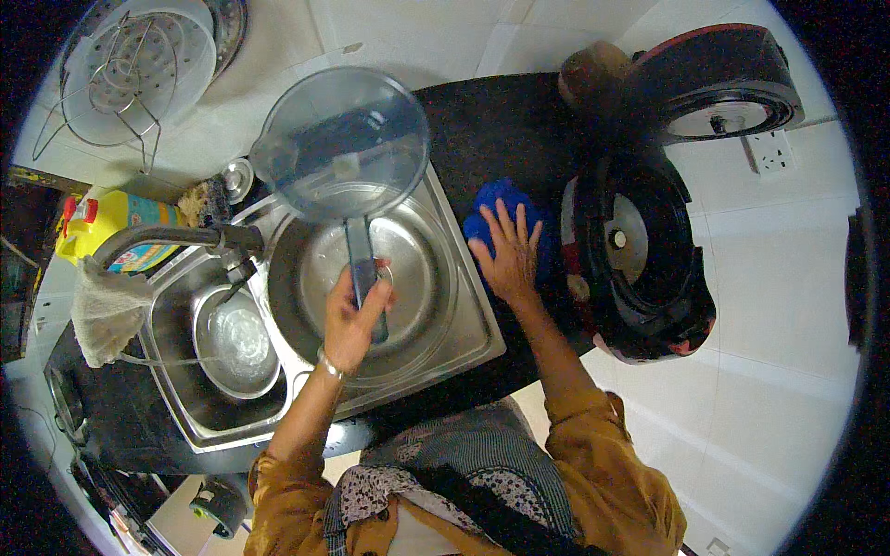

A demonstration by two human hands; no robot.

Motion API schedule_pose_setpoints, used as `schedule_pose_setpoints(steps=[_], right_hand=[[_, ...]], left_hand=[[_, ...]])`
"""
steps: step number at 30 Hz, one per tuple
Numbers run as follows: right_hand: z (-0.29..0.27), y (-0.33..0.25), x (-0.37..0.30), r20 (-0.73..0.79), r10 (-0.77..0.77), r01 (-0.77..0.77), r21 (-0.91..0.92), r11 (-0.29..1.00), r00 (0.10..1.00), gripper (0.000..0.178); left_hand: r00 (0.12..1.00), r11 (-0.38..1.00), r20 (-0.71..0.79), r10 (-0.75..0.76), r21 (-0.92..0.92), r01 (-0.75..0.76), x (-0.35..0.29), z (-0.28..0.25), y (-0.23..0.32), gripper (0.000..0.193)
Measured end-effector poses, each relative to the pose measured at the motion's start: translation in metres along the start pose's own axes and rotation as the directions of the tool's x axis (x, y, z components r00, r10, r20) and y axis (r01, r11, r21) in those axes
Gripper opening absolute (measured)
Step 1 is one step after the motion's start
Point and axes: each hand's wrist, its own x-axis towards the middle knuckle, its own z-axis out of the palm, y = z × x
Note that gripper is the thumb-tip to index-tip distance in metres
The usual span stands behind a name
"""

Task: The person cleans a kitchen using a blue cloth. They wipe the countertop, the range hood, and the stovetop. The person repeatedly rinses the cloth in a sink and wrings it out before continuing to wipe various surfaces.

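My left hand (350,320) is closed round the grey handle of a clear plastic water dipper (345,139). The dipper's wide round bowl points away from me, above the larger round basin (422,264) of a steel sink. To the right of the sink, my right hand (512,258) lies with fingers spread on a crumpled blue cloth (507,189) on the black countertop (491,120). Just beyond that hand stands a black and red rice cooker (640,250), its lid (714,83) raised.
A steel bowl with water (236,343) sits in the smaller left basin, below a grey faucet (176,236). Behind the faucet are a yellow bottle (120,218) and a sponge (199,204). A whitish cloth (107,310) hangs there. Strainers and a wire rack (134,83) hang upper left.
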Motion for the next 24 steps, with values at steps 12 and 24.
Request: schedule_pose_setpoints(steps=[12, 24], right_hand=[[0.095, 0.011, 0.248, -0.311, 0.105, -0.054, 0.169, 0.984, 0.945, 0.044], [0.097, -0.202, 0.2, -0.174, -0.501, 0.519, 0.464, 0.717, 0.848, 0.036]], left_hand=[[0.982, 0.982, 0.01, -0.186, 0.023, 0.186, -0.139, -0.043, -0.053, 0.033], [0.981, 0.982, -0.062, -0.186, -0.022, 0.185, -0.157, -0.044, -0.054, 0.032]])
